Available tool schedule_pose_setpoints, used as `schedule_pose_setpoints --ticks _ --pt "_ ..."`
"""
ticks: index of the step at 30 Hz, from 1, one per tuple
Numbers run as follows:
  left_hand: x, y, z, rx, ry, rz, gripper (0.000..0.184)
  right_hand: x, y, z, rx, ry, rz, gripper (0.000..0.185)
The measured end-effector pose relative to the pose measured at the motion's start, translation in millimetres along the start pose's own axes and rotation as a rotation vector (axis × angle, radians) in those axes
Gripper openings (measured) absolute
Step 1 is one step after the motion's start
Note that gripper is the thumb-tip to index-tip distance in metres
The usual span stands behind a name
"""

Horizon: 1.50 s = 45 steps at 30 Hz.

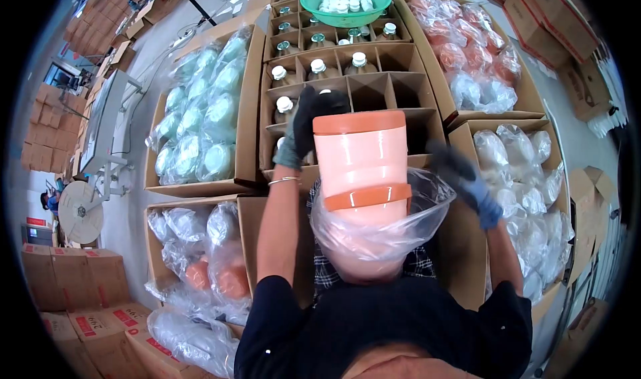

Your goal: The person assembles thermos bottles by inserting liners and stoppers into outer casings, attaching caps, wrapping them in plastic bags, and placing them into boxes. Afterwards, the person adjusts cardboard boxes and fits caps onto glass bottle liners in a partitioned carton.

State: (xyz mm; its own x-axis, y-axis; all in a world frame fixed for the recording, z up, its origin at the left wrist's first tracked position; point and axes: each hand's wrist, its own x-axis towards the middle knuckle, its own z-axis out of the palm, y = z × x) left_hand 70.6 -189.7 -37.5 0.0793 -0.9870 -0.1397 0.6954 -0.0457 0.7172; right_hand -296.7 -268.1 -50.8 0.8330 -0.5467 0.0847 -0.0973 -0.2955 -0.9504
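A stack of pink plastic containers (360, 155) with orange rims rises in front of my body, tilted away from me. A clear plastic bag (427, 212) is bunched around its lower part. My left hand (314, 122), in a dark glove, is closed against the stack's upper left side, with fingers reaching behind the orange rim. My right hand (461, 175), in a dark and blue glove, is off to the right of the stack, apart from it and blurred. Its fingers look stretched out, with nothing visible in them.
Ahead, a divided carton (427, 78) holds white-capped bottles (359, 62). A green basin (344, 15) of white caps stands beyond. Cartons of bagged green (217, 105), orange (474, 55) and clear items (527, 205) flank me. Closed cartons (73, 275) are stacked at left.
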Motion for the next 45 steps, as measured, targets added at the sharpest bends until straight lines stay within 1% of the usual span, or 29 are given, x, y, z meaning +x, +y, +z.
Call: schedule_pose_setpoints --ticks 1,3,5,6,8,10,12,13,14,16,17,20,21,23,26,27,28,30,32,33,35,37,38,40,41,42,43,44,45 --pt "3 -12 19 -0.255 -0.194 -0.028 0.062 30 -67 1 0.080 0.241 -0.034 0.043" --pt "7 -27 30 -0.483 -0.383 -0.083 0.064 81 -144 17 -0.171 0.268 -0.179 0.036" --pt "14 -40 8 -0.419 -0.361 -0.138 0.066 120 -132 47 -0.145 0.143 -0.322 0.038" --pt "5 -43 1 -0.661 -0.311 -0.218 0.066 129 -121 58 -0.454 0.152 -0.528 0.038" --pt "-50 -28 2 0.109 0.070 0.123 0.059 143 -112 62 -0.291 -0.180 -0.447 0.033" --pt "-98 0 32 0.707 0.361 0.252 0.046 171 -74 47 0.067 -0.379 -0.641 0.027" --pt "-128 28 97 1.556 0.427 0.557 0.030 173 -26 78 0.582 -0.305 -0.394 0.026" --pt "-130 26 114 1.594 0.537 0.557 0.024 171 -25 85 0.769 -0.302 -0.293 0.026" --pt "-129 28 110 1.572 0.503 0.571 0.024 173 -24 88 0.946 -0.296 -0.200 0.026" --pt "-124 40 95 1.542 0.405 0.601 0.025 173 -48 64 0.661 -0.321 -0.173 0.027" --pt "-118 35 74 1.271 0.384 0.639 0.026 170 -59 48 0.513 -0.325 -0.156 0.028" --pt "-60 17 10 0.165 0.470 0.372 0.043 151 -114 32 -0.230 -0.062 -0.504 0.034" --pt "-58 6 24 0.224 0.382 0.309 0.049 137 -129 43 -0.342 -0.053 -0.497 0.037" --pt "-40 -7 17 -0.424 -0.314 0.040 0.061 142 -140 57 -0.348 -0.147 -0.367 0.040" --pt "-57 13 44 0.792 -0.005 0.640 0.051 158 -76 34 0.294 -0.074 -0.495 0.043" --pt "-67 25 57 0.948 -0.012 0.654 0.045 162 -66 35 0.250 -0.009 -0.476 0.044" --pt "-73 31 62 0.990 -0.018 0.603 0.052 156 -70 26 0.423 -0.092 -0.155 0.046" --pt "-69 31 42 0.833 -0.051 0.634 0.060 161 -90 31 0.331 0.001 -0.310 0.049" --pt "-53 10 33 0.539 0.104 0.618 0.079 163 -109 39 0.437 -0.131 -0.403 0.049" --pt "-51 13 32 0.616 0.076 0.598 0.080 171 -100 34 0.224 -0.151 -0.468 0.028" --pt "-44 29 38 0.820 0.018 0.556 0.079 191 -67 44 0.832 -0.059 -0.252 0.026" --pt "-47 52 100 1.130 0.216 0.458 0.070 220 -48 54 1.246 -0.043 -0.069 0.024" --pt "-41 57 126 1.468 0.228 0.621 0.067 247 -18 67 1.386 -0.137 -0.093 0.024" --pt "-22 63 143 1.617 0.289 0.716 0.068 301 39 92 1.653 -0.342 -0.102 0.025" --pt "-13 71 134 1.610 0.338 0.651 0.061 326 83 108 1.481 -0.157 -0.148 0.030" --pt "-3 80 116 1.602 0.385 0.582 0.054 318 58 93 1.573 -0.213 -0.103 0.035" --pt "12 80 82 1.193 0.382 0.565 0.046 309 28 76 1.663 -0.266 -0.052 0.041" --pt "21 80 56 0.961 0.406 0.440 0.036 314 42 66 1.375 -0.099 -0.091 0.042" --pt "33 64 35 0.580 0.439 0.464 0.034 302 17 61 0.724 0.181 -0.371 0.043"
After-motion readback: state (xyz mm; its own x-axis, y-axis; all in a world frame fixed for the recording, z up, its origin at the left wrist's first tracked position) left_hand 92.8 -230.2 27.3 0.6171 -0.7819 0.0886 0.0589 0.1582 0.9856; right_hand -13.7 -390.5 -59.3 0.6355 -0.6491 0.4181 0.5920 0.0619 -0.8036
